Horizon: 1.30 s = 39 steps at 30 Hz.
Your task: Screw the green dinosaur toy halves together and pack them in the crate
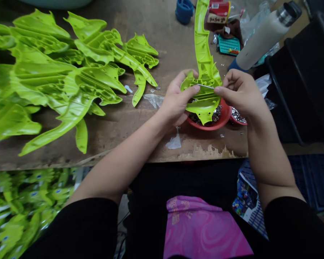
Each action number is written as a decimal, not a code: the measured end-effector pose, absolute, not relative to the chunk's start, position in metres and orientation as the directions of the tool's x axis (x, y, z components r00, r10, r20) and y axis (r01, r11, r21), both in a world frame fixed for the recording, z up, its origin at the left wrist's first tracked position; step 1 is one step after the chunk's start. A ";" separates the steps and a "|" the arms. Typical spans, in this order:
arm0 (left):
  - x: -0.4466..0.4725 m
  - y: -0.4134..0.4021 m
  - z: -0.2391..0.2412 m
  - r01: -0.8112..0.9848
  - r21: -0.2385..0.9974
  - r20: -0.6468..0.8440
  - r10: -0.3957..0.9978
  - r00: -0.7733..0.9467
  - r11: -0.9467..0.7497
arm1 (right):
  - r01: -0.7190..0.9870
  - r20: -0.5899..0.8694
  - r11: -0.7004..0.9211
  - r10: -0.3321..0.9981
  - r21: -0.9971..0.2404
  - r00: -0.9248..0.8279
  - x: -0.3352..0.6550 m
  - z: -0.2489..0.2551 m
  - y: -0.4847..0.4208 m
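My left hand (176,97) grips a lime-green plastic shell half (202,104), its ribbed inner side facing up and a long curved piece reaching away at the top. Across the ribs lies a thin metal rod (205,86). The left thumb presses near the rod's left end, while my right hand (239,90) pinches its right end between thumb and finger. Beneath the shell stands a red bowl (224,117) of small metal parts, partly hidden by it. A smaller red dish (239,118) of shiny metal pieces sits beside the bowl, under my right hand.
Many similar green shells (56,79) are piled on the table's left. Toward the back right are a white bottle (264,39), a blue cap-like object (184,10) and a teal tray (228,45). A black bin (299,90) borders the right; more green parts (29,201) lie below the edge.
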<state>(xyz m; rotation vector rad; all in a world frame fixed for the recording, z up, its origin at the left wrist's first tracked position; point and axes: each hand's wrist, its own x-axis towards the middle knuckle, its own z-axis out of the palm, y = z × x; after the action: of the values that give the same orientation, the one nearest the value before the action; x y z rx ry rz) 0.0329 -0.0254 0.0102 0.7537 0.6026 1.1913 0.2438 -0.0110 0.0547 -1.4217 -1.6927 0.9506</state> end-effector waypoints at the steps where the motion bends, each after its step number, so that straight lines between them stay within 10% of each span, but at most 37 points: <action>1: 0.033 -0.026 0.012 -0.593 0.782 -0.032 0.962 0.270 0.192 | 0.445 0.077 0.128 0.988 -0.886 -0.131 0.246 0.055 -0.012; 39: 0.034 -0.035 0.003 -0.595 0.788 0.041 0.951 0.307 0.158 | 0.542 0.217 0.224 0.973 -0.810 -0.078 0.244 0.045 -0.030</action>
<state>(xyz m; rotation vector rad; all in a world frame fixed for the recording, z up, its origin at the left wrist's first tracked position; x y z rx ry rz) 0.0339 -0.0346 0.0035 0.8073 0.5380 1.1842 0.2441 -0.0297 0.0448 -1.4179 -1.7292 0.7078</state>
